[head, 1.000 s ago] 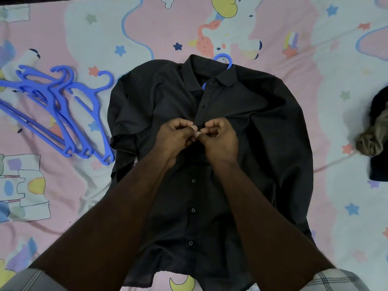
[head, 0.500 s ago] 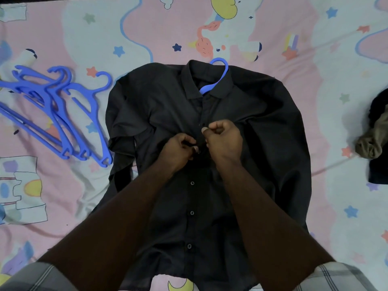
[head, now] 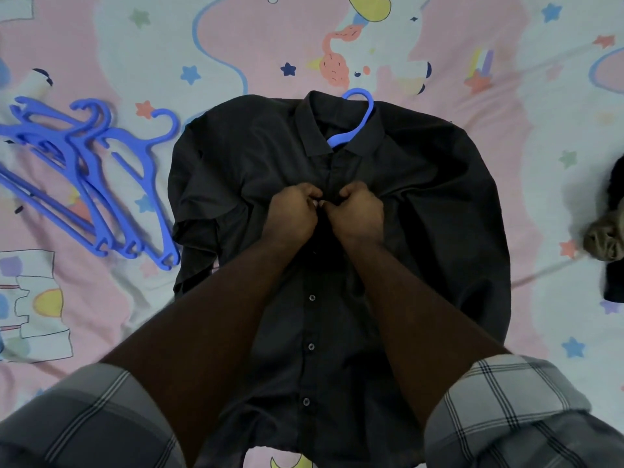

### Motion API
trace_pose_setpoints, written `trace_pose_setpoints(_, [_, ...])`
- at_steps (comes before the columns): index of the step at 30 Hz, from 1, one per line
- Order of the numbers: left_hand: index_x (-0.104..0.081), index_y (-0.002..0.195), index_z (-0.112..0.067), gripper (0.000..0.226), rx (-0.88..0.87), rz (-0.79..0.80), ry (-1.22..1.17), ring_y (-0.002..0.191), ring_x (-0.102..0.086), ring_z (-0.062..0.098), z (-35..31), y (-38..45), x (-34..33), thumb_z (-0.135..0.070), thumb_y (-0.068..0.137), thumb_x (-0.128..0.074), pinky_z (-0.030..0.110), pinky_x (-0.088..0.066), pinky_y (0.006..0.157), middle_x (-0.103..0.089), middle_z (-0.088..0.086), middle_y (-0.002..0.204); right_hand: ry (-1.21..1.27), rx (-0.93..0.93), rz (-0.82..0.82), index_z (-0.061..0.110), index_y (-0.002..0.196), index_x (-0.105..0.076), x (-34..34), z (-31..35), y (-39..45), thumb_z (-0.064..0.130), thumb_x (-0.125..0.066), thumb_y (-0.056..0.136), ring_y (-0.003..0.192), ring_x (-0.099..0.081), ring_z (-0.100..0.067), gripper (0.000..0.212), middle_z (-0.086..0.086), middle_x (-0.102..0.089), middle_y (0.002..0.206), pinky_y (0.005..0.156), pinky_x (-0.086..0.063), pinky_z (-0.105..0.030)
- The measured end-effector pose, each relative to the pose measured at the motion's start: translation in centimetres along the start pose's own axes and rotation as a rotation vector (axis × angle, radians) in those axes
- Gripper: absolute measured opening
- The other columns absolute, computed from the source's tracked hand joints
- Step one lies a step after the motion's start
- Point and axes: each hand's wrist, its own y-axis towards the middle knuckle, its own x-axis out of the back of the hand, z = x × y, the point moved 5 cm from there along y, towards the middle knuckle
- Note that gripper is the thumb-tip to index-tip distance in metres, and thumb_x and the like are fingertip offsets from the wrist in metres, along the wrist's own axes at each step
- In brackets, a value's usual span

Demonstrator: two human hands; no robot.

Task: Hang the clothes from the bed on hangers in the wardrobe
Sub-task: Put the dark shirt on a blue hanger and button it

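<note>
Nearest you, your two plaid sleeves [head: 506, 410] frame the black shirt [head: 422, 204], which lies face up on the bed sheet [head: 236, 45]. Three lower buttons look done up. Midway up the placket, your left hand [head: 292, 211] and right hand [head: 359, 211] meet, fingers curled and pinching the cloth, apparently at another button. Beyond them a blue hanger [head: 354, 126] already sits inside the collar, its hook poking out past it. So this shirt seems nearly ready, though it is not yet in the wardrobe, which is out of view. To your left lie spare hangers [head: 101, 184]; at the far right edge, more clothes [head: 607, 238] wait. No containers show.
</note>
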Motion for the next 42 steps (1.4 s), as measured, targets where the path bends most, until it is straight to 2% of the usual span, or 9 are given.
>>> trace_pose_setpoints(2, [-0.072, 0.118, -0.014, 0.029, -0.016, 0.021, 0.001, 0.112, -0.065, 0.017, 0.3, 0.5, -0.4, -0.006, 0.095, -0.057, 0.021, -0.046, 0.098, -0.072, 0.003, 0.119, -0.052, 0.028, 0.025, 0.014, 0.111, -0.057, -0.1, 0.2, 0.1, 0.035, -0.077, 0.080, 0.108, -0.061, -0.024, 0.042, -0.007, -0.065, 0.115, 0.079, -0.039, -0.023])
trace_pose_setpoints(10, [-0.076, 0.111, -0.017, 0.026, -0.030, 0.003, -0.017, 0.099, -0.069, 0.010, 0.2, 0.7, -0.7, -0.011, 0.090, -0.061, 0.015, -0.046, 0.087, -0.076, -0.002, 0.107, -0.001, -0.002, 0.004, 0.016, 0.113, -0.067, 0.3, 0.2, 0.1, 0.025, -0.062, 0.086, 0.108, -0.064, -0.027, 0.029, -0.008, -0.070, 0.114, 0.089, -0.047, -0.029])
trace_pose_setpoints(12, [-0.076, 0.108, -0.019, 0.025, -0.022, -0.007, -0.029, 0.096, -0.069, 0.011, 0.1, 0.6, -0.9, -0.011, 0.089, -0.062, 0.022, -0.052, 0.088, -0.076, -0.003, 0.103, 0.080, -0.026, -0.003, 0.017, 0.108, -0.071, 0.4, -0.3, 0.0, 0.023, -0.062, 0.086, 0.104, -0.066, -0.022, 0.025, -0.003, -0.073, 0.109, 0.088, -0.049, -0.027])
trace_pose_setpoints(15, [-0.076, 0.102, -0.020, 0.020, -0.013, -0.036, -0.039, 0.093, -0.069, 0.015, -0.1, 0.5, -1.2, -0.013, 0.088, -0.063, 0.030, -0.055, 0.085, -0.076, -0.001, 0.099, 0.212, -0.081, 0.011, 0.023, 0.094, -0.072, 0.1, -1.0, -0.1, 0.028, -0.066, 0.082, 0.089, -0.071, -0.021, 0.015, 0.001, -0.075, 0.093, 0.086, -0.058, -0.040])
trace_pose_setpoints(19, [-0.074, 0.093, -0.019, 0.016, -0.016, -0.014, -0.023, 0.083, -0.068, 0.014, -0.4, 0.5, -1.5, -0.012, 0.087, -0.061, 0.032, -0.055, 0.076, -0.074, -0.002, 0.090, 0.279, -0.090, 0.032, 0.032, 0.073, -0.061, -0.1, -1.5, 0.0, 0.033, -0.067, 0.075, 0.080, -0.072, -0.023, 0.007, 0.003, -0.073, 0.082, 0.077, -0.060, -0.047])
trace_pose_setpoints(27, [-0.063, 0.082, -0.023, 0.006, 0.063, 0.041, 0.067, 0.083, -0.065, 0.018, -0.9, 0.6, -1.8, -0.025, 0.088, -0.064, 0.027, -0.047, 0.067, -0.070, 0.000, 0.089, 0.315, -0.030, 0.037, 0.032, 0.084, -0.064, 0.1, -2.1, -0.3, 0.031, -0.070, 0.084, 0.081, -0.071, -0.020, 0.006, 0.003, -0.072, 0.085, 0.077, -0.060, -0.051])
trace_pose_setpoints(30, [-0.070, 0.086, -0.019, 0.006, 0.128, 0.016, -0.080, 0.081, -0.065, 0.013, -0.9, 0.5, -1.4, -0.023, 0.087, -0.066, 0.023, -0.048, 0.068, -0.072, -0.002, 0.085, 0.309, -0.021, 0.026, 0.028, 0.084, -0.065, 0.4, -1.9, -0.5, 0.034, -0.069, 0.086, 0.078, -0.071, -0.019, 0.007, 0.004, -0.072, 0.081, 0.077, -0.060, -0.049])
trace_pose_setpoints(35, [-0.071, 0.088, -0.013, 0.003, 0.241, 0.041, -0.611, 0.070, -0.065, 0.006, -0.6, -0.8, -0.5, -0.010, 0.087, -0.072, 0.018, -0.050, 0.060, -0.072, 0.001, 0.080, 0.319, 0.011, 0.056, 0.021, 0.090, -0.068, 0.7, -1.3, -1.3, 0.032, -0.067, 0.089, 0.076, -0.069, -0.016, 0.011, 0.004, -0.071, 0.080, 0.076, -0.060, -0.045])
trace_pose_setpoints(42, [-0.070, 0.091, -0.010, 0.006, 0.268, 0.106, -0.756, 0.068, -0.064, 0.008, -0.9, -1.2, -0.3, -0.004, 0.090, -0.069, 0.017, -0.050, 0.059, -0.070, 0.003, 0.076, 0.390, 0.067, 0.050, 0.018, 0.090, -0.072, 0.7, -0.8, -1.9, 0.026, -0.064, 0.090, 0.068, -0.064, -0.006, 0.011, 0.010, -0.069, 0.073, 0.074, -0.061, -0.044])
